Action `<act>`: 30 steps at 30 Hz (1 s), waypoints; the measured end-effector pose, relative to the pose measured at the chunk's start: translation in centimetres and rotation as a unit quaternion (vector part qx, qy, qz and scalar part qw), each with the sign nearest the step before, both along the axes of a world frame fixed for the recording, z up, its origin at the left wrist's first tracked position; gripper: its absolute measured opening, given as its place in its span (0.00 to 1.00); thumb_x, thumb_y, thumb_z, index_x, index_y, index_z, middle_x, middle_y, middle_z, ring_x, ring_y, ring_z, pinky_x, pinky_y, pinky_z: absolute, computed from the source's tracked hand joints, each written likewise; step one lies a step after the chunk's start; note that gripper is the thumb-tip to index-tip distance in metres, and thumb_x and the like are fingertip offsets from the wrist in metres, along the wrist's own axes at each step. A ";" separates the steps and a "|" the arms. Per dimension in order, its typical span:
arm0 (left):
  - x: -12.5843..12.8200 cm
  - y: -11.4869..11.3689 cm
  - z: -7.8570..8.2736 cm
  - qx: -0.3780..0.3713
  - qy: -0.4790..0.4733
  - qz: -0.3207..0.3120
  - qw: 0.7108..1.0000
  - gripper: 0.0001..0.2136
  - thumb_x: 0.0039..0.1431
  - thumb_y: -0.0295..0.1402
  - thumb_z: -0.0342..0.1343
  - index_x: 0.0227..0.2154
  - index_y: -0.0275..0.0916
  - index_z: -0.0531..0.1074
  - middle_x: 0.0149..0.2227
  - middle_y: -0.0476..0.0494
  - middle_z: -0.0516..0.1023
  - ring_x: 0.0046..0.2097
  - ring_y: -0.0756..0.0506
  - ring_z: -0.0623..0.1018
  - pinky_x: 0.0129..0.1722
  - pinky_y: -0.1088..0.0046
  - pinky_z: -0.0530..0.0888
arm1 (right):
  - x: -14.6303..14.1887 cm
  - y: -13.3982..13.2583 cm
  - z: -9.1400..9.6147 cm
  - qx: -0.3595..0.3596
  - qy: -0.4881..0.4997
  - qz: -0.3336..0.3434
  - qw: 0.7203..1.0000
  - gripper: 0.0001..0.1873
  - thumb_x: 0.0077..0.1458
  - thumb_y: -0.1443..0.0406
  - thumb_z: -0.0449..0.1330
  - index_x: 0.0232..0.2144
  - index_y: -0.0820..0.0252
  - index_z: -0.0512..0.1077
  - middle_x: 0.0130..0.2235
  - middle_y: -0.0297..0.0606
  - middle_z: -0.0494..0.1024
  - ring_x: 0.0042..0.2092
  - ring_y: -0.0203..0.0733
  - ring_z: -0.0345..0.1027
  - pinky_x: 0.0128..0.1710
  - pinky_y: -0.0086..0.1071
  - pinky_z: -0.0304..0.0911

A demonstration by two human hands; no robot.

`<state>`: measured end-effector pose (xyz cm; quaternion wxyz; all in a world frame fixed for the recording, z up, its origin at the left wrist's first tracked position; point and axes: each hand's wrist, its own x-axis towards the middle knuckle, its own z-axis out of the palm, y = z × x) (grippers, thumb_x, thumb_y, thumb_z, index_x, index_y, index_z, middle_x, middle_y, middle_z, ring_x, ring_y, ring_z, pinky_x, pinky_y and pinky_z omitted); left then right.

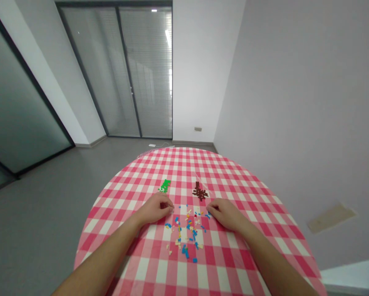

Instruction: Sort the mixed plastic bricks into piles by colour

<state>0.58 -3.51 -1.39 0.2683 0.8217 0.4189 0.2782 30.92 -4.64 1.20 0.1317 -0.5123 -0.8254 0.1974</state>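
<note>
My left hand rests on the checked tablecloth with thumb and fingers curled together. Whatever its fingertips hold, if anything, is too small to make out. Just beyond it lies a group of green toy bricks with a few white pieces at its near side. Across from it, my right hand is closed too, its fingertips beside small blue bricks; any piece in them is hidden. Dark brown bricks form a pile beyond that hand. Between and below both hands, blue, cream, yellow and red bricks are scattered loosely.
The round table wears a red and white checked cloth. A grey wall rises on the right, and glass doors with blinds stand at the back. A white cable item lies on the floor beyond the table.
</note>
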 end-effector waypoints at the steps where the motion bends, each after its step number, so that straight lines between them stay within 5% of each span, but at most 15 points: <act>1: 0.0 0.0 0.0 -0.001 -0.001 0.001 1.000 0.05 0.55 0.30 0.58 0.28 0.41 0.78 0.30 0.45 0.80 0.37 0.45 0.76 0.43 0.65 0.70 | 0.0 0.0 0.0 -0.004 0.013 0.004 1.000 0.13 0.57 0.67 0.53 0.21 0.59 0.69 0.25 0.36 0.72 0.27 0.37 0.62 0.28 0.32 0.51; 3: 0.0 0.0 0.1 -0.002 -0.004 0.001 1.000 0.05 0.55 0.30 0.58 0.28 0.41 0.78 0.30 0.45 0.80 0.37 0.45 0.76 0.43 0.65 0.70 | 0.1 -0.1 -0.3 -0.015 0.045 0.004 0.999 0.02 0.52 0.68 0.59 0.30 0.59 0.72 0.31 0.37 0.75 0.31 0.38 0.65 0.30 0.30 0.55; 6: 0.0 -0.1 0.2 -0.004 -0.004 0.003 1.000 0.04 0.55 0.30 0.58 0.28 0.41 0.78 0.31 0.45 0.80 0.37 0.45 0.76 0.43 0.65 0.70 | 0.0 -0.2 -0.9 -0.028 0.079 -0.004 0.996 0.13 0.47 0.71 0.62 0.38 0.59 0.70 0.35 0.37 0.75 0.34 0.39 0.67 0.32 0.29 0.58; 12: 0.0 -0.2 0.3 -0.004 -0.004 0.006 1.000 0.05 0.55 0.30 0.58 0.28 0.41 0.78 0.30 0.45 0.80 0.37 0.45 0.76 0.44 0.65 0.70 | -0.3 -0.2 -1.5 -0.024 0.088 0.008 0.996 0.08 0.50 0.72 0.59 0.35 0.59 0.71 0.33 0.36 0.75 0.33 0.38 0.67 0.31 0.29 0.59; 19: 0.2 -0.2 0.3 -0.008 0.001 0.011 1.000 0.05 0.55 0.31 0.58 0.28 0.41 0.79 0.31 0.46 0.80 0.38 0.44 0.76 0.44 0.65 0.70 | -2.4 -0.8 -0.9 0.065 0.039 0.059 0.995 0.11 0.61 0.67 0.55 0.38 0.58 0.79 0.39 0.42 0.76 0.43 0.44 0.67 0.43 0.35 0.61; 30: 0.1 0.0 -0.1 0.000 0.000 0.011 1.000 0.04 0.55 0.31 0.59 0.28 0.41 0.79 0.30 0.46 0.80 0.37 0.45 0.75 0.43 0.66 0.70 | -3.6 -1.1 -0.8 0.068 -0.019 0.064 0.995 0.12 0.59 0.70 0.56 0.31 0.58 0.80 0.34 0.41 0.76 0.41 0.44 0.66 0.40 0.33 0.59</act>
